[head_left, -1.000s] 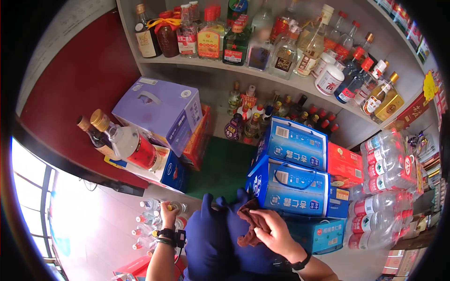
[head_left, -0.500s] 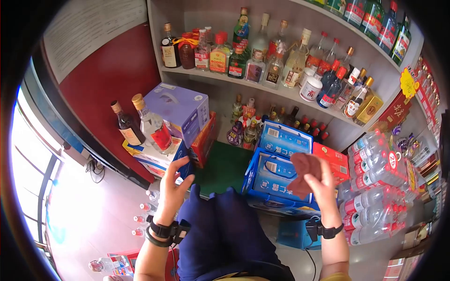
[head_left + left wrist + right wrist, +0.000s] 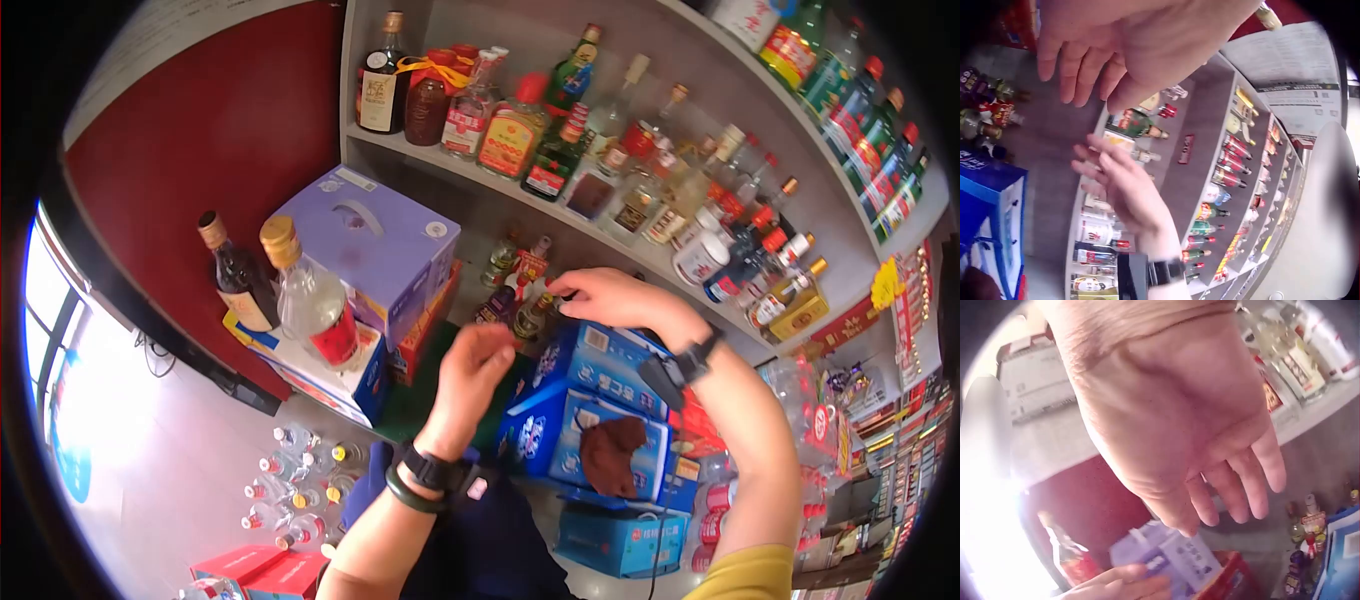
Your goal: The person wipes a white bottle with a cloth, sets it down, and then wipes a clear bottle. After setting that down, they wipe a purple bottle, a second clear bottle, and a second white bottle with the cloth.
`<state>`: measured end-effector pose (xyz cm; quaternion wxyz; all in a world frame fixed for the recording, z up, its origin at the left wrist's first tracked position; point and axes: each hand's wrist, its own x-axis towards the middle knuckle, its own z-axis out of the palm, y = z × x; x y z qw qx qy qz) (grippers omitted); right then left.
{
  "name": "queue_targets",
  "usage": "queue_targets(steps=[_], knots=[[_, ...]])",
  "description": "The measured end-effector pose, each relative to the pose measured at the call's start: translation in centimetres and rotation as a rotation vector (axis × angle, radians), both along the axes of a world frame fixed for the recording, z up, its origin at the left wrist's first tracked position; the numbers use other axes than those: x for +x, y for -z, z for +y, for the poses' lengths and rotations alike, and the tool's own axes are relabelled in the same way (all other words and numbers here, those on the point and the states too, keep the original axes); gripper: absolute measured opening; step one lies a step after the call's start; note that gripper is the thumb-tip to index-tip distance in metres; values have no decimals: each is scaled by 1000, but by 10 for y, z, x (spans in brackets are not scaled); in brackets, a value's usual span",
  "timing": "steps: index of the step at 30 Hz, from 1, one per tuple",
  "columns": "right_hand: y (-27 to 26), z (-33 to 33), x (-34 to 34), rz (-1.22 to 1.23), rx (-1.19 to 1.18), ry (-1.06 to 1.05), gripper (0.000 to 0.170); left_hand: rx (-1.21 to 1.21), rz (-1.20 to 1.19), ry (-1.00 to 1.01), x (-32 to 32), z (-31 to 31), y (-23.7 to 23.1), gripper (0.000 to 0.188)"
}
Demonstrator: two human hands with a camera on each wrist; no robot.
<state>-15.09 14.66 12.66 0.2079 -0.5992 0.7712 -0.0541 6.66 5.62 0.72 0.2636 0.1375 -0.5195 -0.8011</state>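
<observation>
My right hand (image 3: 625, 300) reaches forward over the blue gift boxes (image 3: 590, 370), near small bottles (image 3: 535, 315) on the low shelf. Its fingers (image 3: 1244, 487) extend loosely in the right wrist view and hold nothing. Lower and to the left, my left hand (image 3: 470, 380) hovers above the green surface (image 3: 425, 405) with nothing in its grasp. The left wrist view shows its relaxed fingers (image 3: 1082, 72). A crumpled brown cloth (image 3: 612, 455) lies on the nearer blue box, apart from both hands.
A large clear bottle (image 3: 310, 300) and a dark bottle (image 3: 243, 280) stand on a carton at left, beside a purple box (image 3: 365, 245). Bottles line the grey shelf (image 3: 440, 150) above. Several glass bottles (image 3: 300, 480) stand on the floor; plastic-wrapped bottles (image 3: 720, 510) are stacked at right.
My right hand has let go of the brown cloth, now on the blue box, and moved toward the low shelf. My left hand left the floor bottles, rose, and moved right. The head view has shifted.
</observation>
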Motion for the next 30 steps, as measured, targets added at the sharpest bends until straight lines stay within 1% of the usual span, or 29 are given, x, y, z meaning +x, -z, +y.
queue_targets(steps=[1, 3, 4, 5, 6, 7, 8, 9, 11, 12, 13, 14, 15, 16, 19, 20, 21, 23, 24, 26, 27, 29, 30], knots=[[35, -25, -32, 57, 17, -62, 42, 27, -32, 18, -3, 2, 18, 29], [82, -69, -81, -16, 139, 1, 47, 80, -203, 82, -2, 8, 46, 29], [93, -85, -95, 14, 163, 93, 49, 129, -170, 116, -1, 10, 43, 27], [120, -100, -121, 5, 156, 78, 49, 169, -131, 150, -2, 10, 32, 26], [157, -114, -157, 102, 52, 178, 50, 169, -117, 182, -6, 9, 32, 25], [182, -130, -180, 194, -51, 279, 50, 172, -104, 216, -11, 6, 31, 24], [184, -149, -182, 309, 62, 320, 47, 209, -132, 241, -12, 2, 23, 24], [193, -160, -188, 295, 60, 310, 47, 276, -112, 252, -14, 0, 19, 24], [214, -174, -200, 258, -233, 425, 45, 380, -141, 265, -16, -1, 23, 24], [231, -184, -210, 239, -241, 469, 45, 428, -149, 255, -18, 0, 25, 24], [247, -189, -218, 223, -240, 463, 45, 470, -179, 276, -19, 0, 25, 24], [257, -194, -219, 84, -291, 590, 45, 513, -169, 298, -22, 1, 28, 24], [265, -198, -219, -56, -339, 717, 45, 556, -158, 321, -24, 1, 30, 24], [272, -202, -220, -68, -337, 716, 45, 542, -188, 327, -27, 2, 30, 25], [274, -203, -218, 356, -81, 586, 45, 559, -190, 357, -30, 2, 32, 25], [290, -204, -229, 361, -154, 578, 45, 559, -178, 361, -31, 2, 33, 26], [276, -204, -213, 361, -152, 580, 45, 560, -179, 364, -31, 2, 34, 26], [251, -204, -179, 656, -61, 508, 45, 576, -186, 366, -31, 2, 32, 25], [257, -204, -181, 657, -64, 509, 45, 573, -185, 366, -31, 1, 31, 25], [276, -203, -181, 449, -47, 533, 36, 538, -170, 388, -28, 0, 28, 27], [280, -199, -178, 449, -44, 528, 36, 542, -169, 385, -26, 0, 26, 27], [277, -192, -172, 424, -172, 421, 25, 537, -181, 378, -23, 0, 22, 28], [271, -192, -167, 429, -171, 413, 25, 540, -174, 373, -21, 2, 21, 28]])
